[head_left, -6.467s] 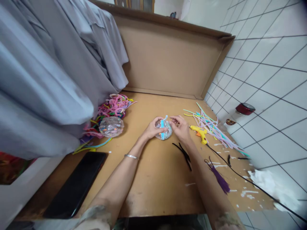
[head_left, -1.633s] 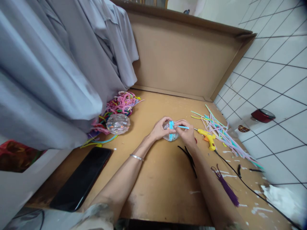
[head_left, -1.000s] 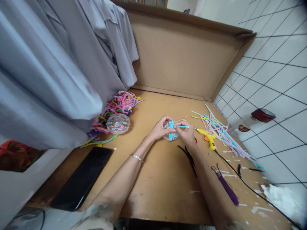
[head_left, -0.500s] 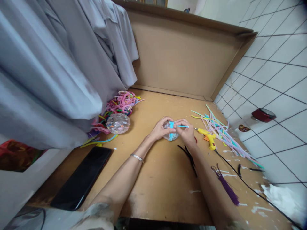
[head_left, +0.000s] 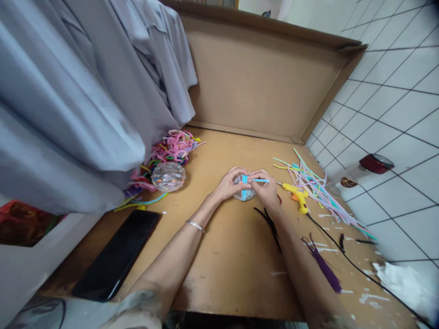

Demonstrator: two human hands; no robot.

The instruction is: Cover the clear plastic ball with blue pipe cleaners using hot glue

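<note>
Between my hands a small clear round container (head_left: 238, 192) rests on the table, with bands of blue pipe cleaner (head_left: 244, 193) across its middle. My left hand (head_left: 230, 182) is closed round its left side, the thumb against the blue bands. On the other side my right hand (head_left: 265, 186) pinches the blue pipe cleaner, whose free end sticks out to the right over the fingers. Just right of that hand lies a yellow hot glue gun (head_left: 298, 196), its nozzle toward the fingers. Part of the container is covered by my fingers.
Loose pastel pipe cleaners (head_left: 318, 189) lie at the right by the tiled wall. A second clear round container (head_left: 168, 177) stands left before a colourful pipe cleaner pile (head_left: 173, 146). A black phone (head_left: 118, 253), a purple tassel (head_left: 322, 265) and a black cord (head_left: 356, 267) lie nearer.
</note>
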